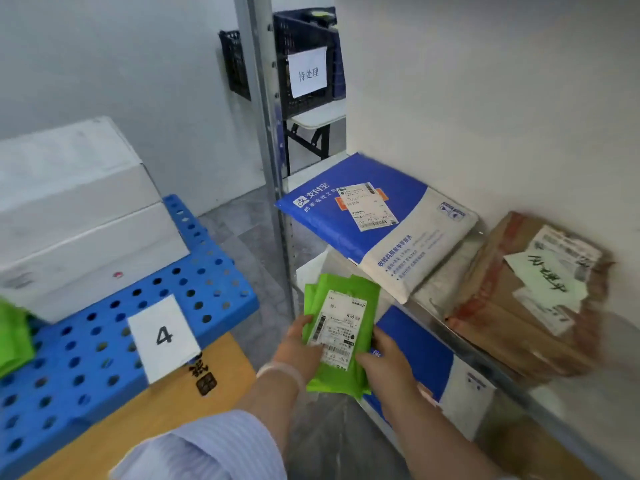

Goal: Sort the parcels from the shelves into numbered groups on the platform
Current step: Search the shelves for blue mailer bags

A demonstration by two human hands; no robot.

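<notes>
Green parcel (341, 327) is held in the air, label (337, 329) up, just in front of the shelf (446, 318), between shelf and platform (86, 344). More green edges show behind it, so possibly more than one bag; can't tell the count.

Left hand (298, 344) grips its left edge, fingers curled onto it. Right hand (384, 362) holds the lower right edge, thumb on top.

On the shelf: blue mailer (346, 233) lying flat with an address label, brown parcel (519, 320) to its right against the wall, a handwritten note stuck on it. Lower mailer (426, 362), also blue and white, is one level down, behind the right hand.

Platform is blue and perforated. Card (162, 337) reading "4" lies near its front edge, white boxes (76, 209) are stacked behind it, and a second green bag (14, 337) sits at the far left. Tan box (156, 410) is next to the platform's near edge, under the card's corner.

Far back, past the post (263, 133): black crate (301, 36) with a paper sign (308, 72).
</notes>
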